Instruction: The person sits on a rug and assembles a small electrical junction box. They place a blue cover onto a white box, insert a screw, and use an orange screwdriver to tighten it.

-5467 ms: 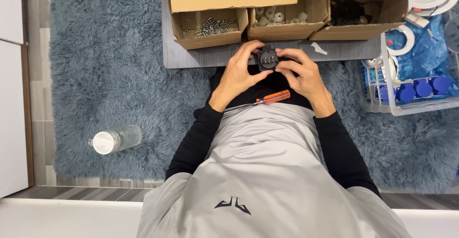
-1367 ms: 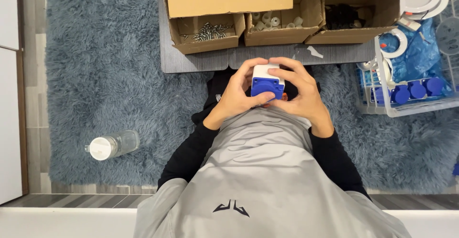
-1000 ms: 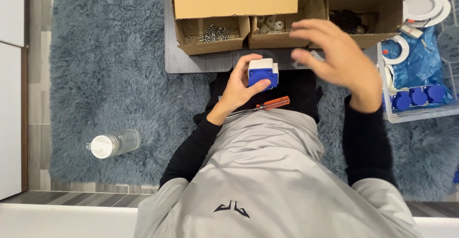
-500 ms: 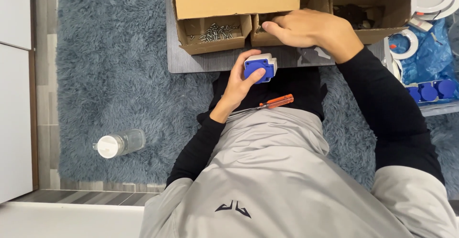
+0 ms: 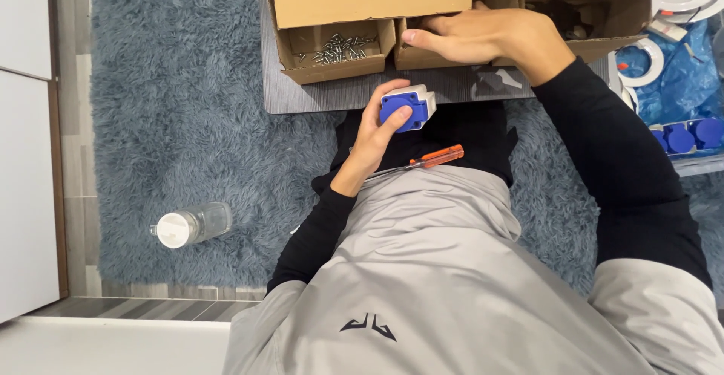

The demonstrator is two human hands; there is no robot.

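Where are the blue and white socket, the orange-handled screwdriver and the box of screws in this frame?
blue and white socket (image 5: pixel 406 108), head view, on its blue face, held in the left hand.
orange-handled screwdriver (image 5: pixel 437 156), head view, on the orange handle, lying on the lap.
box of screws (image 5: pixel 332 67), head view, on its front cardboard wall.

A shaggy blue-grey rug (image 5: pixel 173 119) covers most of the frame, grey plank flooring (image 5: pixel 72 119) runs down the left, and white cabinet fronts (image 5: pixel 26 156) line the left edge.
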